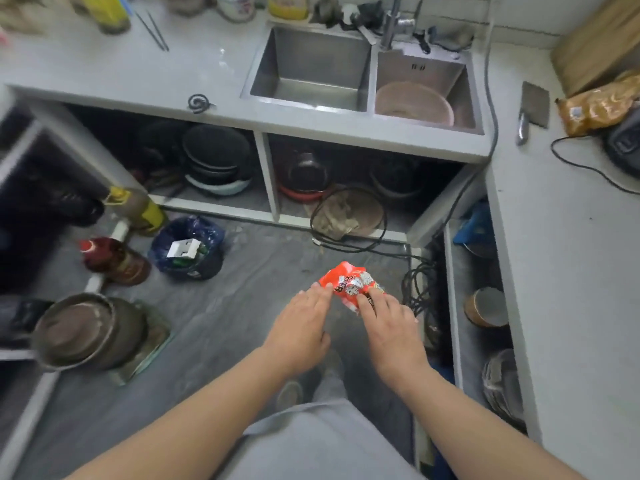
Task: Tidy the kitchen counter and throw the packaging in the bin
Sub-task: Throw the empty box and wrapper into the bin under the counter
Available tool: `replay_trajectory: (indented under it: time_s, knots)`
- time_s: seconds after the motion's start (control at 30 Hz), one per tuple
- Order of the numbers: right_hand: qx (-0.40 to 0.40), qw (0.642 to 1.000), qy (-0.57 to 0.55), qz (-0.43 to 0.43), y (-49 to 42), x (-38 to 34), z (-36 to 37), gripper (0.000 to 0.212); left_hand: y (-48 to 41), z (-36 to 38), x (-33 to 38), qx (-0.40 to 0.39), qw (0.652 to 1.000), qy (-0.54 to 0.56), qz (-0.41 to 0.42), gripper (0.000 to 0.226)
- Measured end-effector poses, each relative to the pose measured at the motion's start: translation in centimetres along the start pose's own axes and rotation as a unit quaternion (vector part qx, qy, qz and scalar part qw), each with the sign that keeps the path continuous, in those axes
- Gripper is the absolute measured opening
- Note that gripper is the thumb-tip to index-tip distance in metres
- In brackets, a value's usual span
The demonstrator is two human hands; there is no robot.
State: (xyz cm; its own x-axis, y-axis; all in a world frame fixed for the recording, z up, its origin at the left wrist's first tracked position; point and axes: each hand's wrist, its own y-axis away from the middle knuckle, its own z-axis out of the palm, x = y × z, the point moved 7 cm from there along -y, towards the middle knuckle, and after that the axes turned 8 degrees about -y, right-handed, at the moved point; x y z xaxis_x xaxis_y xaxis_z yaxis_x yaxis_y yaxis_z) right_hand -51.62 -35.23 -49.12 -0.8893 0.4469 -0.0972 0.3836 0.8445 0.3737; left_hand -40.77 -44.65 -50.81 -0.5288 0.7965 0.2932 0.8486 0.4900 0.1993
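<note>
Between 2 hands: crumpled glossy red wrapper [349,284].

Both forearms are bare with no sleeves showing, and a grey garment [311,441] fills the frame's lower centre.

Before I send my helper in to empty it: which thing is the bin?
Start at the double sink and drop to the floor left of it. Beside a red-capped bottle sits the bin, the only round container lined with a dark blue bag, rubbish inside.
</note>
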Motion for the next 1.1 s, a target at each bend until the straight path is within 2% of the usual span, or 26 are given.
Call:
replay_trajectory:
  time_s: [0.23, 0.5, 0.63, 0.83, 1.1]
  knots:
    - [-0.011, 0.99, 0.014, -0.137, -8.3, -2.6, -1.1, 0.078, -2.1, -1.7, -5.4, 0.018, 0.994, 0.0, -0.11, 0.083]
    - [-0.051, 0.958, 0.078, -0.272, -14.5, -10.8, -2.3, 0.09, 0.2, -3.4, -13.2, 0.053, 0.965, 0.028, -0.257, 0.082]
    - [-0.056, 0.937, 0.103, -0.328, -16.3, -16.5, -2.6, 0.076, 2.8, -3.5, -17.9, 0.064, 0.945, 0.059, -0.314, 0.086]
    - [-0.081, 0.913, 0.179, -0.358, -19.1, -25.3, -2.2, 0.099, 5.6, -4.3, -26.5, 0.059, 0.936, 0.09, -0.336, 0.086]
    - [-0.075, 0.918, 0.173, -0.349, -23.1, -36.2, -3.3, 0.074, 9.0, -7.1, -35.8, 0.056, 0.939, 0.08, -0.331, 0.086]
